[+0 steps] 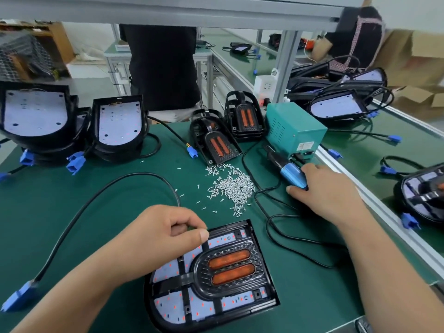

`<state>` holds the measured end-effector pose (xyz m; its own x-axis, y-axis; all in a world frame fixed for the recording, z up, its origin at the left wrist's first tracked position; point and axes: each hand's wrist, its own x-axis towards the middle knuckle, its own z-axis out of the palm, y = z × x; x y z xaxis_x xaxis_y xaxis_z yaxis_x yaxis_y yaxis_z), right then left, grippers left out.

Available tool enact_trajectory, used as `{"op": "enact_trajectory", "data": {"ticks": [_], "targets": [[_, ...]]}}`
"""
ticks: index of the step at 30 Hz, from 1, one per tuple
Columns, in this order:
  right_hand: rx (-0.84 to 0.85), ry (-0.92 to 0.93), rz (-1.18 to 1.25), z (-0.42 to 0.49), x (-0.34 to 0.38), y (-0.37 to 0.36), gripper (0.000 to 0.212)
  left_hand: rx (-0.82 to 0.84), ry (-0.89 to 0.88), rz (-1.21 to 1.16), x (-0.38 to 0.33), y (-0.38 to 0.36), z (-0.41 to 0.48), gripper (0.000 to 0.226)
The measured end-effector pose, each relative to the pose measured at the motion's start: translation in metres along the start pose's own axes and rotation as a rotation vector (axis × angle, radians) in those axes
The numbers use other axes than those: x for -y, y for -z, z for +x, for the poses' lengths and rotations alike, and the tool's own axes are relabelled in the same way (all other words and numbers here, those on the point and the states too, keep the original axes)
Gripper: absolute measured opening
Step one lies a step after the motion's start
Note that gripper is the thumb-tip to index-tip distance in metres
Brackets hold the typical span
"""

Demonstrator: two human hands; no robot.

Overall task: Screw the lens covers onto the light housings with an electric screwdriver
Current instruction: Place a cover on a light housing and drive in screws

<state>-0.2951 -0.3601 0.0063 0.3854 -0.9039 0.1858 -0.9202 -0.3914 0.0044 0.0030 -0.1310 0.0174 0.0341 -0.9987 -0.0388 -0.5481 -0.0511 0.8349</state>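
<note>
Ample open mat (60, 200); left hand (165, 234) at housing (263, 305) edge, right hand (329, 188) grips screwdriver (289, 173).

Just below the pile of screws (234, 188), the left hand (165, 234) covers the top left corner of the light housing (211, 272). Whether its pinched fingertips hold a screw cannot be told. The picture's bottom edge cuts off the housing's lower rim. Right of the pile, the right hand (324, 188), wrapped round the screwdriver (288, 171), hides its rear end, and its dark tip is blurred. Up and right of the pile, the green box (295, 126) carries a label too small to read. Far right of the pile, a second housing (422, 191) is cut by the edge.
</note>
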Motion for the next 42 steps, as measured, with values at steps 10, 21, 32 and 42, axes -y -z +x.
{"op": "enact_trajectory", "data": {"ticks": [10,21,32,42], "targets": [[0.042,-0.035,0.386,0.005,0.004,-0.006,0.051,-0.040,-0.023,0.038,-0.010,-0.009,0.005,0.014],[0.259,-0.140,1.474,0.007,0.039,0.012,0.065,-0.151,0.305,-0.965,0.002,0.005,0.026,0.021],[0.232,-0.498,2.300,0.023,0.111,0.040,0.023,-0.128,0.341,-1.283,-0.003,0.004,0.033,0.030],[0.122,-0.462,2.478,0.022,0.157,0.045,0.043,-0.054,0.243,-1.068,0.005,0.001,0.041,0.022]]}}
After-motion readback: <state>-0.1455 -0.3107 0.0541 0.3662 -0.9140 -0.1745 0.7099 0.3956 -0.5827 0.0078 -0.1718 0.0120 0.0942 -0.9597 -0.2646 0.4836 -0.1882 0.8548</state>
